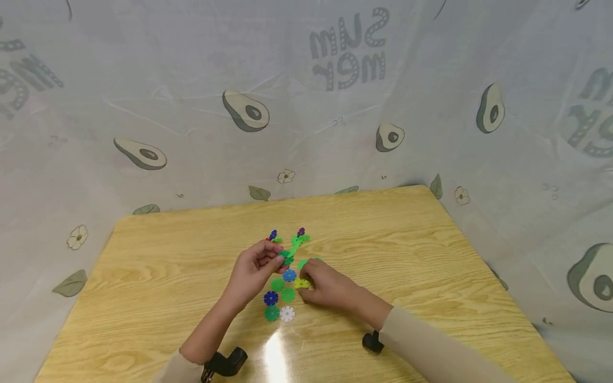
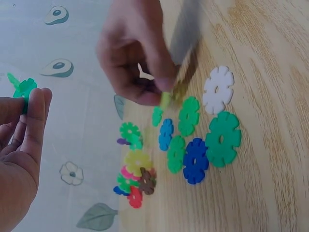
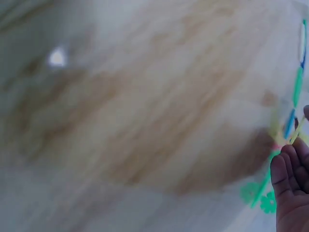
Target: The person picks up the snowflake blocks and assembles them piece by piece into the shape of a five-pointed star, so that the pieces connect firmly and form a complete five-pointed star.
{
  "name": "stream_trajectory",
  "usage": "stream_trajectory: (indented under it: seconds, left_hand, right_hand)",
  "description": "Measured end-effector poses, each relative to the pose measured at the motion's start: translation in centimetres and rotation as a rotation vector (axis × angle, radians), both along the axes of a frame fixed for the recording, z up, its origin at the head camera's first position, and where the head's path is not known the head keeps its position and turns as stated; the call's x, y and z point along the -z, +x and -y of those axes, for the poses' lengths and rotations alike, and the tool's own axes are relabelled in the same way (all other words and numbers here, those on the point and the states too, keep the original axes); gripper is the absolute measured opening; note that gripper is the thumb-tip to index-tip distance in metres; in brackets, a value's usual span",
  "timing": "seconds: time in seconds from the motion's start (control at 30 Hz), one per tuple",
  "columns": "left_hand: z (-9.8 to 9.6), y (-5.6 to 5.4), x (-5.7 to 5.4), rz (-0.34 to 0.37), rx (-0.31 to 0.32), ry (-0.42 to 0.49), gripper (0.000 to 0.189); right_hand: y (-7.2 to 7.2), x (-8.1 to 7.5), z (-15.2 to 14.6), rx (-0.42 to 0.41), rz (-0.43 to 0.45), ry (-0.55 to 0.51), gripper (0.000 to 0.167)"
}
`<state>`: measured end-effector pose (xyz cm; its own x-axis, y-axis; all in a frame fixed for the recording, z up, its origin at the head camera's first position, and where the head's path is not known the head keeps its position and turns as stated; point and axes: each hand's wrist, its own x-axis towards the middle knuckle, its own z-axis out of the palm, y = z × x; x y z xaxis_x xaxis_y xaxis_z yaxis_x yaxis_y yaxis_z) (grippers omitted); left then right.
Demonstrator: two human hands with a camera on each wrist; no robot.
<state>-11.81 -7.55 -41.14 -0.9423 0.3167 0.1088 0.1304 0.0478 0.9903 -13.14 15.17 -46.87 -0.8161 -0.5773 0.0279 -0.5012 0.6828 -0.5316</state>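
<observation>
My left hand (image 1: 254,266) pinches a dark green notched plastic disc (image 1: 286,258) raised over the table, and a light green disc (image 1: 294,249) is joined to it. To its right, my right hand (image 1: 330,283) pinches a yellow notched disc (image 1: 301,283) between thumb and fingers, close to the tabletop. That disc is blurred in the left wrist view. Between and below the hands lie loose discs: a blue one (image 1: 289,275), a dark blue one (image 1: 271,298), a white one (image 1: 287,314), a green one (image 1: 272,313) and several light green ones (image 1: 288,294).
Beyond the hands sits a group of discs, among them a brown disc (image 2: 147,181) and a red disc (image 2: 135,197), partly hidden by my left hand in the head view. The wooden table (image 1: 407,239) meets a printed curtain (image 1: 306,149) at its back and sides.
</observation>
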Motion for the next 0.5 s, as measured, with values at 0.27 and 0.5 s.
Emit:
stream_trajectory:
  seconds: [0.27,0.5]
  left_hand:
    - [0.0,0.0,0.2,0.002,-0.005,0.017,0.018]
    - [-0.5,-0.1,0.1,-0.012,0.005,0.003,0.017]
  right_hand:
    - [0.3,-3.3,-1.2,0.084,0.108,-0.243,0.024]
    - [0.8,-5.6,-1.8,0.077,-0.040,-0.310,0.031]
